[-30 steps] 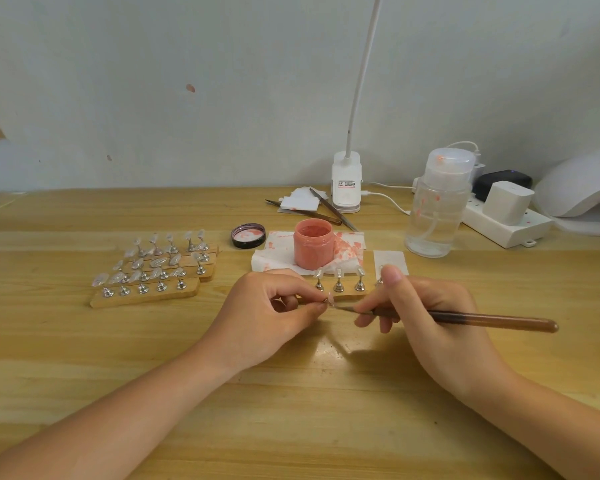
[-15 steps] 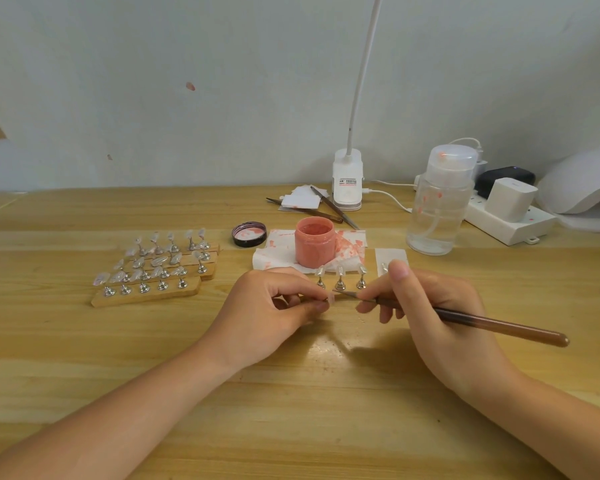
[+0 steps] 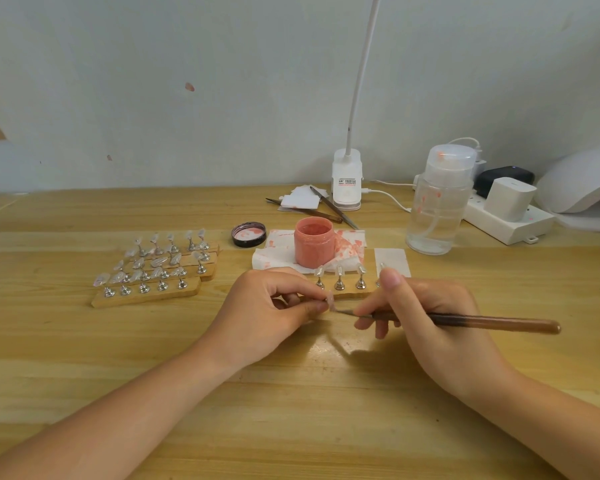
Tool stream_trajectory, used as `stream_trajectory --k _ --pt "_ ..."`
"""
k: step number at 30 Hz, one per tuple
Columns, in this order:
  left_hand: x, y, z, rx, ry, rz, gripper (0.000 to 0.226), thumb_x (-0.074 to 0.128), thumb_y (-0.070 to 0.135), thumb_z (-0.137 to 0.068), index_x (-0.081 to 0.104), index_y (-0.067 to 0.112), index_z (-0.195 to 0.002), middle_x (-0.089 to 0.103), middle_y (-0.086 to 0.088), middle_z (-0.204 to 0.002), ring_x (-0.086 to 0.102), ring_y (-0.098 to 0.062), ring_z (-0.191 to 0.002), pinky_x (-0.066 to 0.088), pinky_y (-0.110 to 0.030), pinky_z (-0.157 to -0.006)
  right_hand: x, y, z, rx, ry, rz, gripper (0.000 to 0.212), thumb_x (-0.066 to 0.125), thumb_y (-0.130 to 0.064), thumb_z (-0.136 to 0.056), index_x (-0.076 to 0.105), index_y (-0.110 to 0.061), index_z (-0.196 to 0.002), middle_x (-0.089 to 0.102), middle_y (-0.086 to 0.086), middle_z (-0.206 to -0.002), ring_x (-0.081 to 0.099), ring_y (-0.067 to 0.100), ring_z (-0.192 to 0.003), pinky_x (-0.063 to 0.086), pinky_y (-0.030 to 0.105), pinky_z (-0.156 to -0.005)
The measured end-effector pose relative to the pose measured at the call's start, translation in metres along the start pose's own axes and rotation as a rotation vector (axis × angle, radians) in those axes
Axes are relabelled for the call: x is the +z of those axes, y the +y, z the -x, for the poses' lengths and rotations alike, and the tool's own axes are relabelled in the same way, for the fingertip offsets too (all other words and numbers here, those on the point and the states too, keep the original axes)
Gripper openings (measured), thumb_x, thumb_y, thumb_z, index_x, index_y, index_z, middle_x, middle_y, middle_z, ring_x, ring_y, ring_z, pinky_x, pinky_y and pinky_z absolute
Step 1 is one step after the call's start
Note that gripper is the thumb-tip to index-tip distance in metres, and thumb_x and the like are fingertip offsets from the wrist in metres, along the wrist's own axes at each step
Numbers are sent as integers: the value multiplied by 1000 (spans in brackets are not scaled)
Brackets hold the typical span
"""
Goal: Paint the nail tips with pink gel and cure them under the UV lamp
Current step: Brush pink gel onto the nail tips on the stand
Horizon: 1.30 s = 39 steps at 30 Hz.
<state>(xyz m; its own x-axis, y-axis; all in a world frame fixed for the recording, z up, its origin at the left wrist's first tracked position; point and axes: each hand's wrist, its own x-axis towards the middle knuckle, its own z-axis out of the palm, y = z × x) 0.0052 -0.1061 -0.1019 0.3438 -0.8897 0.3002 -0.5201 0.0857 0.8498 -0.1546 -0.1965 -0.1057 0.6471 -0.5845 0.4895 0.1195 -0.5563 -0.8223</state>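
The left hand (image 3: 267, 317) pinches a nail tip (image 3: 330, 302) steady, so the right hand (image 3: 440, 327), fingers curled on the brush (image 3: 482, 322), can paint it.

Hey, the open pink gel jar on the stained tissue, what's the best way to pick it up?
Grip the pink gel jar around its straight side wall, below the open mouth, coming from its right side. It stands upright without a lid, and nail stands crowd its front.

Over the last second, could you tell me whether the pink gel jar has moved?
No. The pink gel jar sits on the same spot, just left of and in front of the white lamp base.
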Motion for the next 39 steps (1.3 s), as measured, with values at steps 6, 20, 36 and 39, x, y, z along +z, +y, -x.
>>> stream_trajectory --k 6,20,36,39 --pt "-2 1 1 15 -25 45 19 75 5 -71 74 24 -71 68 4 -77 51 -8 -63 43 -20 -56 -3 -1 1 -20 85 -131 49 38 -45 -85 69 -17 -60 65 6 -56 55 11 -47 46 20 -50" --pt "-1 -1 1 -15 -23 92 8 73 32 -59 71 31 -66 68 6 -73 58 -8 -67 48 -25 -62 -1 -2 1 -128 69 34 48 35 -54 -91 69 -25 -74 68 -7 -69 60 6 -55 42 10 -53" --pt "0 -6 -1 -3 -6 93 7 71 34 -55 70 32 -62 67 4 -71 59 -11 -70 52 -33 -64 0 -2 -1 -80 3 86 37 37 -44 -88 68 -29 -74 68 -12 -68 60 6 -58 41 10 -54" --pt "0 -5 -1 2 -3 84 8 71 35 -55 71 33 -63 67 5 -71 59 -13 -71 53 -37 -68 1 -2 1 -101 -19 52 42 38 -49 -89 70 -26 -73 68 -9 -68 60 5 -56 42 9 -54"
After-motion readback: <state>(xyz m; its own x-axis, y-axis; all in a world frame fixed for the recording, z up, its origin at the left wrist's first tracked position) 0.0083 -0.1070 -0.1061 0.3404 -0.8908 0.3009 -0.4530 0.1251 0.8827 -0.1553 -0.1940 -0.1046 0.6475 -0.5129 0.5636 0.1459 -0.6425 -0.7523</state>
